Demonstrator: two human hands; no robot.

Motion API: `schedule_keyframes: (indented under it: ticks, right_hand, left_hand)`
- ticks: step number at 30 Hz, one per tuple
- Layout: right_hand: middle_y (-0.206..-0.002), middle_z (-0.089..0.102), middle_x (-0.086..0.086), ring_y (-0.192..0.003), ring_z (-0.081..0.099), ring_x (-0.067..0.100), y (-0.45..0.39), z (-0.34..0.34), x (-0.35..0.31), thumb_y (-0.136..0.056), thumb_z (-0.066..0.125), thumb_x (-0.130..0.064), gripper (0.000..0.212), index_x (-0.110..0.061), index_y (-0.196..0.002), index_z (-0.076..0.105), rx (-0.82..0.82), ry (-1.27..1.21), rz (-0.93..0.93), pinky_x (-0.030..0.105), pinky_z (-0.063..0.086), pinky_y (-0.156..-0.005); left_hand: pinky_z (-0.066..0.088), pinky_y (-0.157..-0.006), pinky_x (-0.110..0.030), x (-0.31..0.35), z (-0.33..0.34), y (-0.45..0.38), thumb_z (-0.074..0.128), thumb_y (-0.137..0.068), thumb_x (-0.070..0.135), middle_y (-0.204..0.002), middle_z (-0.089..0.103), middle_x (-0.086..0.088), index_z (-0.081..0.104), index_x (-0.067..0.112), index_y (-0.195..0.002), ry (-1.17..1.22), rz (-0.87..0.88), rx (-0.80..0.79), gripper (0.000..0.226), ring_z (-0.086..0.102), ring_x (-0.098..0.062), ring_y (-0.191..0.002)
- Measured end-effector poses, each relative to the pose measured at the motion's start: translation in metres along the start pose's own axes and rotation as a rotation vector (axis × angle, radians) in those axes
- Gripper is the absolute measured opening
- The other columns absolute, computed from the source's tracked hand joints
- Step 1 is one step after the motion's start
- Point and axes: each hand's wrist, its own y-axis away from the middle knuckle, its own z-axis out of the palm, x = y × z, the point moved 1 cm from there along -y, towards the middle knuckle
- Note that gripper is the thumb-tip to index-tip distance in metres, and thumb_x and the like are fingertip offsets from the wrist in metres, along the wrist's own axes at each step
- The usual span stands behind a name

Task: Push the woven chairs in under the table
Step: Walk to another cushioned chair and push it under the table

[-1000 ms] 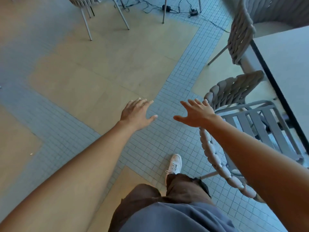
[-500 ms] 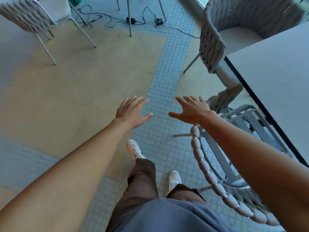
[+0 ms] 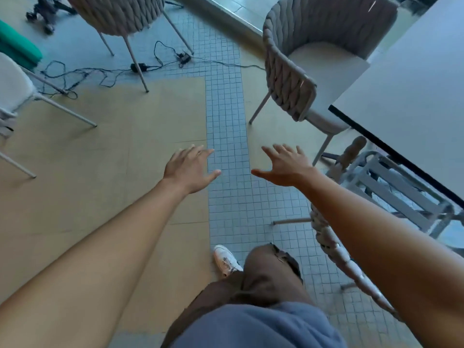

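The white table [image 3: 411,101] with a dark edge fills the right side. One grey woven chair [image 3: 288,71] with a pale seat stands at the table's far corner, its seat partly outside the tabletop. A second woven chair [image 3: 329,237] sits under my right forearm, its slatted seat tucked beneath the table edge. My left hand [image 3: 189,172] and my right hand [image 3: 286,164] both hover over the tiled floor, fingers spread, holding nothing and touching neither chair.
Another woven chair [image 3: 120,13] stands at the top left, and a white-seated chair [image 3: 12,84] at the left edge. Black cables and adapters [image 3: 135,67] lie on the floor between them. A green object [image 3: 17,46] sits far left. My legs and a white shoe [image 3: 226,259] are below.
The view has moved forward along the tile strip, so the far woven chair is closer and larger. Both hands stay open in front of me; the near chair has slid back under my right arm.
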Motion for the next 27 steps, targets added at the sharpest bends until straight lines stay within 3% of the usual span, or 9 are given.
schedule_keyframes:
  ticks: [9, 20, 27]
  right_hand:
    - [-0.170, 0.013, 0.009, -0.155, 0.013, 0.030, -0.063, -0.043, 0.005, -0.086, 0.033, -0.087, 0.097, -0.029, -0.162, 0.016, 0.069, -0.072, 0.173, 0.058, 0.006, -0.123]
    - [-0.170, 0.012, 0.010, -0.155, 0.010, 0.031, -0.198, -0.088, 0.076, -0.088, 0.031, -0.085, 0.095, -0.026, -0.162, 0.018, 0.071, -0.165, 0.296, 0.058, 0.007, -0.123]
    - [-0.170, 0.012, 0.009, -0.156, 0.006, 0.028, -0.270, -0.119, 0.125, -0.086, 0.027, -0.087, 0.095, -0.030, -0.161, 0.017, 0.071, -0.168, 0.350, 0.056, 0.010, -0.123]
  left_hand:
    - [0.022, -0.118, -0.040, -0.024, -0.030, -0.102, 0.043, -0.090, 0.071, -0.157, 0.039, 0.000, 0.037, 0.030, -0.151, -0.046, 0.164, 0.016, 0.074, 0.029, -0.021, -0.148]
    - [0.018, -0.120, -0.042, -0.019, -0.044, -0.283, 0.040, -0.091, 0.073, -0.160, 0.034, -0.001, 0.032, 0.031, -0.154, -0.085, 0.243, -0.124, 0.076, 0.025, -0.022, -0.150]
    - [0.026, -0.118, -0.043, 0.012, -0.071, -0.399, 0.042, -0.090, 0.073, -0.156, 0.039, 0.000, 0.036, 0.030, -0.151, -0.031, 0.320, -0.105, 0.075, 0.031, -0.022, -0.146]
